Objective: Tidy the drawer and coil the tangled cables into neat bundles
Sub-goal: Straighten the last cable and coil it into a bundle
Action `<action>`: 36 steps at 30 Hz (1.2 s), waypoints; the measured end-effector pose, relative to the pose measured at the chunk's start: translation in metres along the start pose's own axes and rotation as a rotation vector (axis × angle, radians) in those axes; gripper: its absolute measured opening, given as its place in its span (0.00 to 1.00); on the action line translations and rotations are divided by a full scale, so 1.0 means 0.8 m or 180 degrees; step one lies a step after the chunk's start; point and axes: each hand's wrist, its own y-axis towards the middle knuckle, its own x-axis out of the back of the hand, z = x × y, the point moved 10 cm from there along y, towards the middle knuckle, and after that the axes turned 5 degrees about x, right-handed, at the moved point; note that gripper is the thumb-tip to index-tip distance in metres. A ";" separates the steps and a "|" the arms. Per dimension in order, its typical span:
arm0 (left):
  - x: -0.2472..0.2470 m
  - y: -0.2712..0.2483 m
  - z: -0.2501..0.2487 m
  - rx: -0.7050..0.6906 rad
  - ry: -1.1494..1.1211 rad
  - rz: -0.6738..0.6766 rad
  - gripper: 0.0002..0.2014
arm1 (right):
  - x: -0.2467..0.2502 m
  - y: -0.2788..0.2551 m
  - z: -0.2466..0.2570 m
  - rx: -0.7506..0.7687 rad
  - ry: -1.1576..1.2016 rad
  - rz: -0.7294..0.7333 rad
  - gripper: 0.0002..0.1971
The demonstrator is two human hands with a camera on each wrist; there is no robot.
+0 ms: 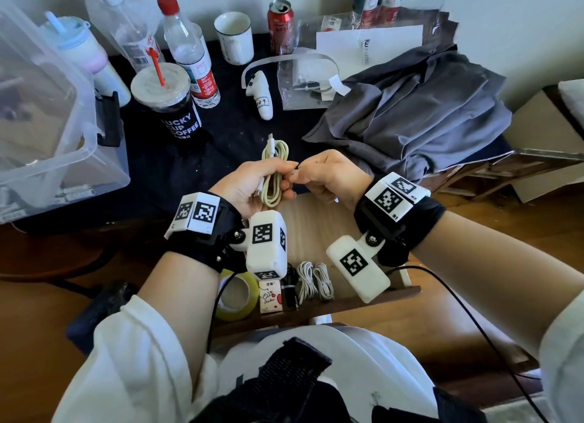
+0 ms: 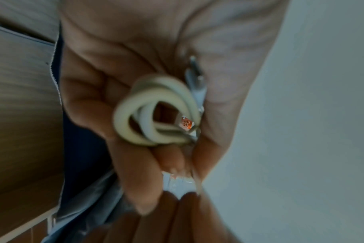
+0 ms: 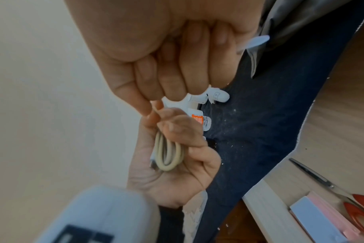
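Two hands meet above an open drawer (image 1: 319,215): the left hand (image 1: 252,185) curls its fingers round a cream cable (image 1: 274,173) folded into long loops, while the right hand (image 1: 328,174) pinches something small and pale at the bundle's side, thumb against fingertip. Two coiled white cables (image 1: 314,280) lie in the drawer beside a tape roll (image 1: 235,296).
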 end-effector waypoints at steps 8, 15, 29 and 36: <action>-0.011 -0.009 0.000 0.0275 0.0043 0.0461 0.11 | 0.002 -0.018 0.019 0.0143 0.0140 0.0356 0.21; -0.010 0.001 0.008 0.0200 -0.0113 0.0280 0.12 | 0.014 -0.019 0.009 0.0097 0.0155 0.0137 0.22; -0.009 -0.004 0.014 -0.0391 -0.0680 0.0371 0.15 | 0.049 -0.017 0.006 0.0159 0.0999 0.0084 0.05; 0.001 -0.005 -0.002 -0.0755 -0.0540 0.0044 0.08 | 0.050 -0.007 0.022 0.0695 0.0623 -0.0144 0.06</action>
